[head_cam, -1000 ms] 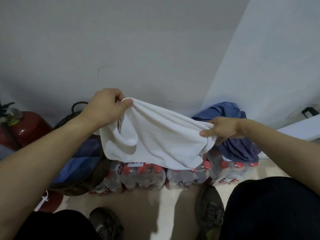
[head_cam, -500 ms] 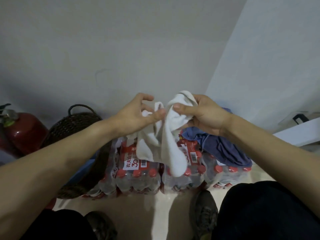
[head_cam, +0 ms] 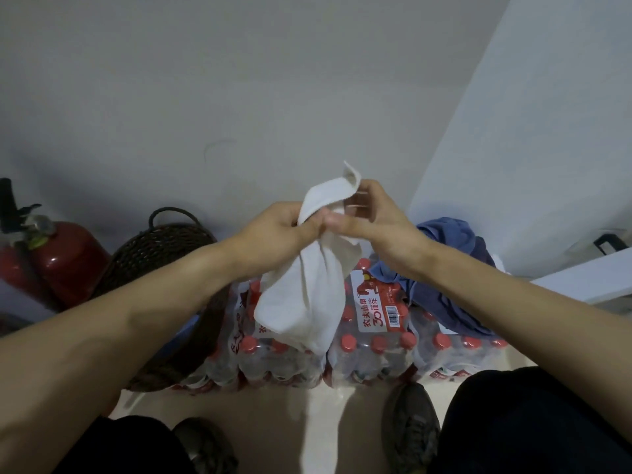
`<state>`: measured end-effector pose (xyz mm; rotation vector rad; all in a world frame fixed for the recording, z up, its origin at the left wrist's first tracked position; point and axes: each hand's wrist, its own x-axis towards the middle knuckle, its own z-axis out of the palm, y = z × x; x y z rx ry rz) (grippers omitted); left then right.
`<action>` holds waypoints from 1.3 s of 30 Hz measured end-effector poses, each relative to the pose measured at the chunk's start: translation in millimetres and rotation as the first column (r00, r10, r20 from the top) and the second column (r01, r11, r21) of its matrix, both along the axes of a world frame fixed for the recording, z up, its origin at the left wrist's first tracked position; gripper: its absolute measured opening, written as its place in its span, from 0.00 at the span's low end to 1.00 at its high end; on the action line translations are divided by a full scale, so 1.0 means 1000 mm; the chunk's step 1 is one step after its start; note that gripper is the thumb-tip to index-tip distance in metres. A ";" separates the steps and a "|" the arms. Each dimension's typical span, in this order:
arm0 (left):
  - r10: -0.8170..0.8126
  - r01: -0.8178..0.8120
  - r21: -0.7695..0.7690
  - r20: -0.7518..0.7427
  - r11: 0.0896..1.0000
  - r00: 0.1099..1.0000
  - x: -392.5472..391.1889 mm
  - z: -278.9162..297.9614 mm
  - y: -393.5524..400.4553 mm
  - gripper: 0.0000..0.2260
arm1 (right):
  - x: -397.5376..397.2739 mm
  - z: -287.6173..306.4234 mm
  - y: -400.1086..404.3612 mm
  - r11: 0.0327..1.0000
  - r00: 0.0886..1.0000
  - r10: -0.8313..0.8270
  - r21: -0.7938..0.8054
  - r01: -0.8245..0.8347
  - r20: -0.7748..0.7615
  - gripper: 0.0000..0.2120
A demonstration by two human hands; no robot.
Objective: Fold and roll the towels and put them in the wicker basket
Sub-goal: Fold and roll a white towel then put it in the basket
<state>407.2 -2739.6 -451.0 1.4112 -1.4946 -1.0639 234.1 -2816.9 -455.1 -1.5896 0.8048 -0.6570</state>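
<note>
My dark shoes [head_cam: 410, 429] stand on the pale floor at the bottom of the frame. At centre, my left hand [head_cam: 273, 234] and right hand [head_cam: 372, 224] meet thumb to thumb, both pinching the top of a soft white towel [head_cam: 304, 295], which hangs doubled below them (one corner pokes up above). Behind it sit shrink-wrapped, red-capped water bottles [head_cam: 372, 343] and a crumpled blue cloth [head_cam: 455, 268]. The dark woven wicker basket [head_cam: 154, 251] stands at left beside a red fire extinguisher [head_cam: 65, 258].
</note>
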 end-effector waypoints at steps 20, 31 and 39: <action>-0.055 0.052 0.147 0.016 0.988 0.998 0.011 -0.004 0.006 0.18 | -0.003 0.005 0.014 0.893 0.689 0.450 0.290 -0.344 -0.568 0.25; -0.237 0.271 0.224 -0.167 0.936 0.957 0.005 0.015 0.007 0.17 | -0.002 0.012 0.016 0.892 0.909 0.329 -0.232 -0.389 -0.257 0.27; -0.424 0.303 0.412 0.242 0.859 0.873 0.034 0.016 0.014 0.18 | -0.021 0.006 -0.003 0.935 0.919 0.283 -0.135 -0.328 -0.276 0.10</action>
